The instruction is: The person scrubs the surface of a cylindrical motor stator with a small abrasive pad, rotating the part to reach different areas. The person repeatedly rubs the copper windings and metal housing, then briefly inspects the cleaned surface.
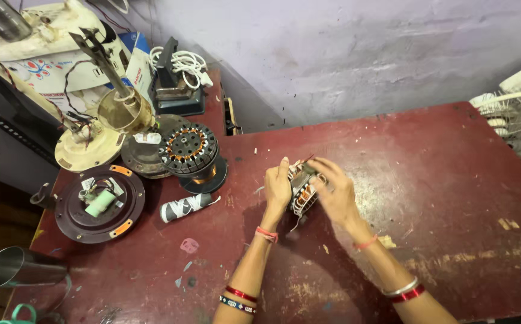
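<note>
- The small round motor stator with copper windings and pale insulation (304,187) sits between both hands, just above the worn dark-red tabletop (440,180), near its middle.
- The left hand (277,187) presses against the stator's left side, fingers upright and wrapped round it in a firm grasp.
- The right hand (334,191) covers the stator's right side and top, fingers curled over the windings and gripping it; a thin reddish wire sticks up from the stator's top, by those fingertips.
- Left of the stator, well apart, stands a larger black-and-copper wound stator on a dark round base (189,150).
- Below that larger stator, and still left of the held one, lies a black-and-white printed cylinder (186,206) on its side.
- Farther left of the stator rests a dark round motor cover with orange tabs and a pale green capacitor inside (98,204).
- Behind that cover, to the upper left of the stator, a cream-coloured fan housing with a metal shaft (101,90) leans among loose wires.
- A coil of white cord (182,60) lies by the wall, above the larger stator.
- A shiny steel tumbler (17,268) lies at the table's edge, far to the lower left of the stator.
</note>
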